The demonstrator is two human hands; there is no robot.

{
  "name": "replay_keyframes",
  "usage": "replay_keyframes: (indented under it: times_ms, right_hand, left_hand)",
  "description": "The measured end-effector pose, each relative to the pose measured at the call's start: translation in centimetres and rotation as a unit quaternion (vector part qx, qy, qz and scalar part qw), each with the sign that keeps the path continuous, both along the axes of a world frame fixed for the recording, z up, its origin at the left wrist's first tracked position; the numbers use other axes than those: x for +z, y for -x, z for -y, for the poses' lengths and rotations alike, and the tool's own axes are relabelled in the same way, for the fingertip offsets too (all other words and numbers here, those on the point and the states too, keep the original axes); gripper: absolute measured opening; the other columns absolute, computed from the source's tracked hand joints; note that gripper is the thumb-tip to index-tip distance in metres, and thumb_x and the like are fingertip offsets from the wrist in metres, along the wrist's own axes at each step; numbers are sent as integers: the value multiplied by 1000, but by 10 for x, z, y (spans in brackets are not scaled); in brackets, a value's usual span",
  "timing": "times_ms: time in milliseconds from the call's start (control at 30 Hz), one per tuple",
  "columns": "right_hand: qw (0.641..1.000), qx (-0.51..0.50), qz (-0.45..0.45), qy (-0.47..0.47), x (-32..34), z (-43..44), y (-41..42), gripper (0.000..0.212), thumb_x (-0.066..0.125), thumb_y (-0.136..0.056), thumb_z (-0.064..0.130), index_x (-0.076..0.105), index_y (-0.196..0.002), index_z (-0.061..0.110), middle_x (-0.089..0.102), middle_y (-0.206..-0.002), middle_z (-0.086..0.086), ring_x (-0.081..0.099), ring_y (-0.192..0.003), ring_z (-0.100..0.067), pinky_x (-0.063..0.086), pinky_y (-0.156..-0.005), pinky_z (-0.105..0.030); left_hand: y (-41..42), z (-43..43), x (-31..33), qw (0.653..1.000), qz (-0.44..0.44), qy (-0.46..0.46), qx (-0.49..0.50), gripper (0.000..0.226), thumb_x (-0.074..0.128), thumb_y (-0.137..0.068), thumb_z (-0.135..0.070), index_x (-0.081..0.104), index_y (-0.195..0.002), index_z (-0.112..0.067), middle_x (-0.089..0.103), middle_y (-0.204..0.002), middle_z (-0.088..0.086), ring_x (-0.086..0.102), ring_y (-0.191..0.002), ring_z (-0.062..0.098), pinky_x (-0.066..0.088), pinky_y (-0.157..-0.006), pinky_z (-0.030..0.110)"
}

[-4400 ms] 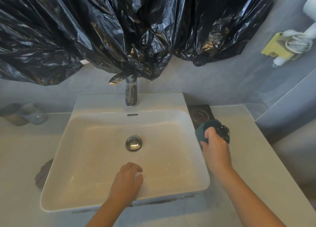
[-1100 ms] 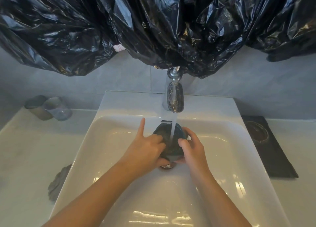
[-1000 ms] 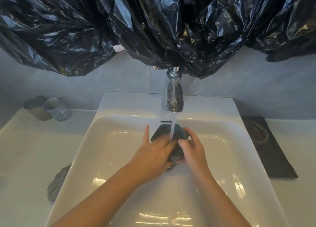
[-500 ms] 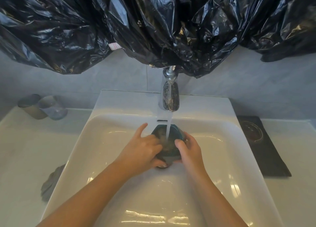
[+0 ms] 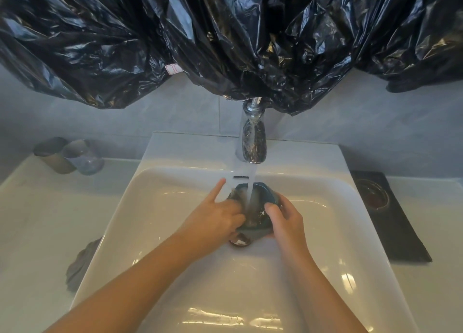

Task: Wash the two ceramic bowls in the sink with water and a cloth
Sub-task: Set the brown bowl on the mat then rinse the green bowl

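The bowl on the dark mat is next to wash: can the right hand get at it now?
Probably not at once: the right hand grips the teal bowl under the tap. The way to the other bowl on the dark mat looks free otherwise.

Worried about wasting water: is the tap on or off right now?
On: a stream falls from the faucet into the teal bowl.
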State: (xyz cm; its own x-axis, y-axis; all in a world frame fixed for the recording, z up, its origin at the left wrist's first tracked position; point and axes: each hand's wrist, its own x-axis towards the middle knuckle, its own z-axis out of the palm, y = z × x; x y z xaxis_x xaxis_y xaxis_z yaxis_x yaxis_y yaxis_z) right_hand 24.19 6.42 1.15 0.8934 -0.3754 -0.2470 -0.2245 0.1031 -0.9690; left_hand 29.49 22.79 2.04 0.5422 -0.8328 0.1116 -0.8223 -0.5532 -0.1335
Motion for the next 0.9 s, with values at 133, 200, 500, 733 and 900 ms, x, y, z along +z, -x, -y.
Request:
replay_keyframes:
  times_ms: [133, 200, 500, 733, 900]
  right_hand:
    - [999, 13, -11, -50, 0, -5, -4, 20, 60, -92, 19, 67, -110, 25, 73, -106, -2, 69, -97, -21, 56, -70, -28]
    - [991, 10, -5, -135, 1, -4, -5, 21, 59, -93, 25, 67, -113, 24, 71, -112, -7, 69, -100, -24, 55, -73, -31]
    - [957, 78, 90, -265, 2, -23, -1, 42, 58, -89, 37, 55, -131, 31, 69, -114, -4, 69, -96, -19, 56, -70, -26]
    - [982, 59, 55, -168, 4, -27, -17, 35, 53, -83, 41, 63, -116, 33, 70, -111, -4, 69, -98, -23, 54, -66, -24]
    - [979, 115, 48, -163, 3, -29, -15, 50, 49, -82, 41, 54, -130, 30, 66, -113, -1, 70, -90, -8, 53, -63, -19]
  left_hand:
    - [1, -2, -6, 996, -34, 50, -70, 20, 81, -69, -16, 63, -78, -21, 64, -71, -5, 63, -67, 18, 38, -99, 34]
    - [15, 2, -15, 986, -89, 122, -70, 21, 80, -73, -22, 61, -79, -16, 65, -74, 0, 61, -65, 21, 50, -72, 28]
    - [44, 21, 9, 711, -459, 511, 148, 18, 46, -92, -30, 61, -101, -30, 68, -89, -14, 65, -86, 9, 52, -76, 24]
    - [31, 27, 18, 621, -551, 526, 183, 29, 41, -99, -31, 63, -111, -18, 72, -103, 7, 68, -98, 21, 55, -88, 42]
    - [25, 32, 18, 647, -510, 523, 220, 50, 40, -87, -52, 66, -95, -10, 70, -89, 16, 68, -86, 31, 56, -78, 51]
